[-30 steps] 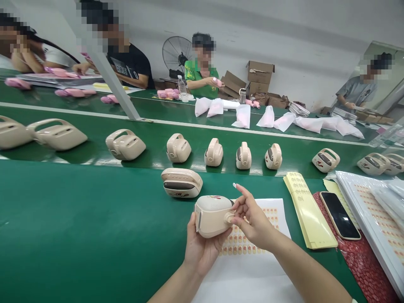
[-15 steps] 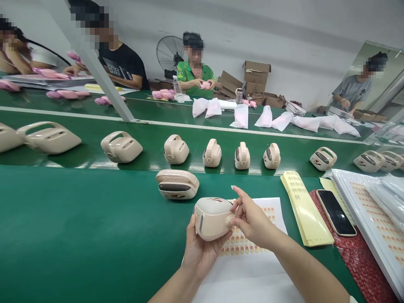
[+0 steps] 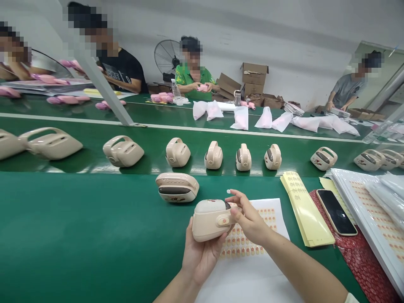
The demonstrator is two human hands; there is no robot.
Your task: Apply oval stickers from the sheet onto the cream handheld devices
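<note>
A cream portable speaker (image 3: 206,223) with a carry handle, dark panel and pale grille rests in my left hand (image 3: 202,256), whose fingers wrap it from below and the side. My right hand (image 3: 249,216) is at the handle on its right side, thumb and fingers closed about it, index fingertip raised. A small orange sticker (image 3: 224,221) shows on the round handle end. Under my hands lies a white sheet of orange and yellow stickers (image 3: 252,251). Just beyond, a second cream speaker (image 3: 177,187) stands on the green table.
Several cream speakers (image 3: 178,152) line the green belt (image 3: 151,162) behind. To the right are yellow sticker strips (image 3: 307,210), a phone (image 3: 336,211), red bubble wrap (image 3: 362,261) and stacked sheets (image 3: 362,202). Across the belt, co-workers handle pink items; white bags (image 3: 241,118) lie there.
The held speaker has turned, so its handle end with the orange sticker now faces me. My right hand has shifted from that round end onto the handle.
</note>
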